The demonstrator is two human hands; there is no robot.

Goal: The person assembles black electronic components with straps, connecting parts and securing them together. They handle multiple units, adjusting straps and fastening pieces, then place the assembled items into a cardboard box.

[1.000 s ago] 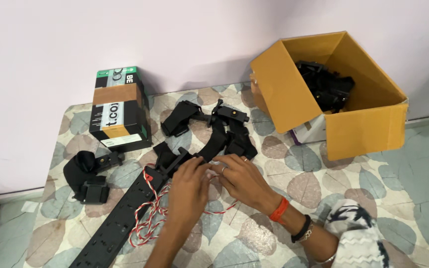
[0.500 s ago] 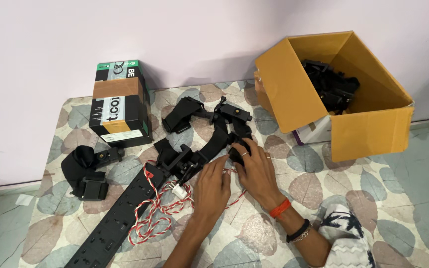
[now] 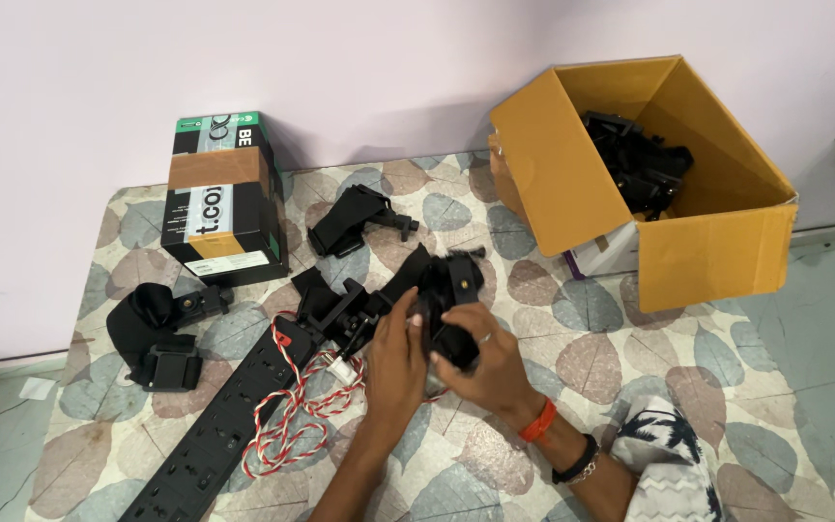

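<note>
Both hands work one black plastic part, well left of and below the open cardboard box. Right hand is curled around its lower end, fingers closed on it. Left hand pinches its left side. Black power strip with red-white twisted wire lies further left of the box.

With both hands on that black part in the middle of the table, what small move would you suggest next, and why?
Probably lift the black part slightly clear of the clutter. Both the left hand and right hand already grip it, yet it sits close against other black pieces and the red-and-white twisted wire, which might snag.
</note>
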